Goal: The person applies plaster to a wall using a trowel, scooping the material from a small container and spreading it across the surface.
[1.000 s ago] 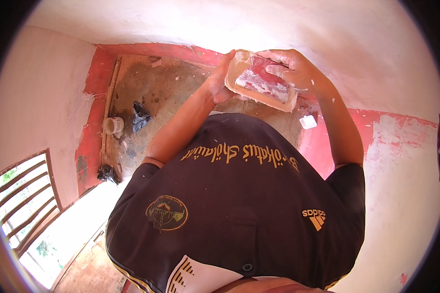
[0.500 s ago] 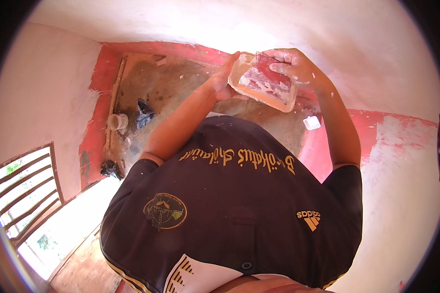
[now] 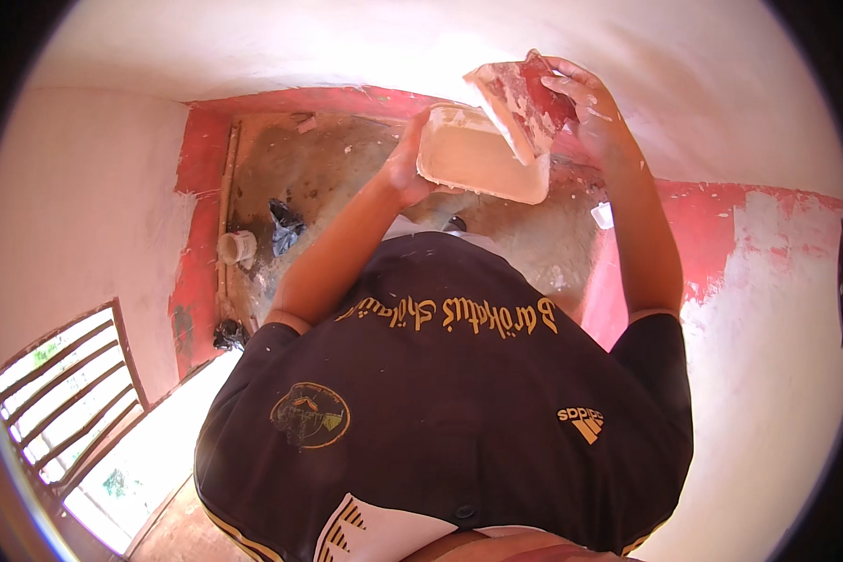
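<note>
My left hand grips the left side of a shallow rectangular tray, its fingers partly hidden beneath. Pale wet filler coats the inside of the tray. Raised above the tray's right side, my right hand holds a red flat-bladed filler spreader smeared with whitish paste. A thick band of paste lies along the blade's lower left edge, which overlaps the tray in the picture; whether it touches the tray I cannot tell.
Just beyond my hands rises a white-smeared wall with a red lower band. On the stained floor are a pale bucket, a dark plastic bag and a white container. A barred window is at left.
My right hand has lifted the spreader up out of the tray and tilted it, with paste on its edge. The tray has shifted slightly left in my left hand.
</note>
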A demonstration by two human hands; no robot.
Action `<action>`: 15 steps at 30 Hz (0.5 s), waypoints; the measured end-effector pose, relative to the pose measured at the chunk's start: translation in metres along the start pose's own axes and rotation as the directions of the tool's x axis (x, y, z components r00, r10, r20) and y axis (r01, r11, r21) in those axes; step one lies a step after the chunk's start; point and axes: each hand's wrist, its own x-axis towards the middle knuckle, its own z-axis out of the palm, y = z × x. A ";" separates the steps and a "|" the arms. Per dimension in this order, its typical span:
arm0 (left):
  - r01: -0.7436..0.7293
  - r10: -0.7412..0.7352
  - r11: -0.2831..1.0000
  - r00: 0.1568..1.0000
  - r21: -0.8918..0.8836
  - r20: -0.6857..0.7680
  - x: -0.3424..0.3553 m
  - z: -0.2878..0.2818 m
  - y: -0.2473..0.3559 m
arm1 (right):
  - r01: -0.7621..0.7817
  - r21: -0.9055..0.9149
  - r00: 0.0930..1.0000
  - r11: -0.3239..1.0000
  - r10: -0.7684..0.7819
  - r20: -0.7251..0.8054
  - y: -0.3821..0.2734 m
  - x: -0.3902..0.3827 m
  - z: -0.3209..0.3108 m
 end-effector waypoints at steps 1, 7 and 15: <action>-0.043 0.043 0.999 0.999 -0.001 0.000 0.001 -0.003 -0.003 | -0.001 -0.001 1.000 1.000 0.001 -0.001 0.005 -0.002 0.000; -0.080 0.076 0.996 0.994 -0.049 -0.078 0.005 -0.017 -0.012 | 0.136 -0.006 0.968 0.991 -0.134 -0.213 0.075 -0.014 -0.017; -0.080 0.068 0.995 0.981 -0.061 -0.183 0.014 -0.035 -0.001 | 0.165 0.047 0.810 0.985 -0.108 -0.576 0.179 -0.033 -0.012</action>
